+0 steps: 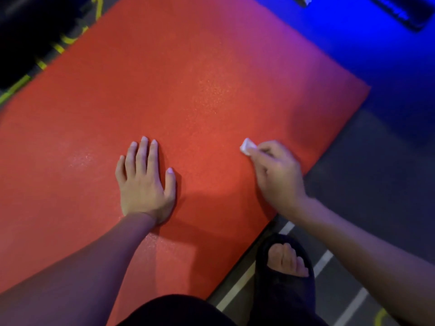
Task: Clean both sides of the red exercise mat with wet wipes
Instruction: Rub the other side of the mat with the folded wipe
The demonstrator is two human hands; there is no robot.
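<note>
One red exercise mat [188, 90] lies flat on the dark floor [376, 172], running from about seven o'clock up toward one o'clock, its far end washed in blue light. Faint damp sheen shows on it near nine o'clock and above centre, so this face looks partly wiped; the underside, I'd judge, is not yet done.

One wet wipe [247, 146], folded small and white, sits at about three o'clock of centre. The right hand [277, 175] pinches it between thumb and curled fingers [263, 149], pressing it to the mat close to the right edge, likely so a tight wad rubs harder than a loose sheet.

The left hand [146, 182] lies flat just below centre, fingers straight and together, palm down, gripping nothing. It seems placed to pin the mat against sliding and to carry the person's weight while leaning over.

One foot in a black open-toe slipper [286, 276] stands off the mat at five o'clock, on the floor's pale stripes [324, 260].
</note>
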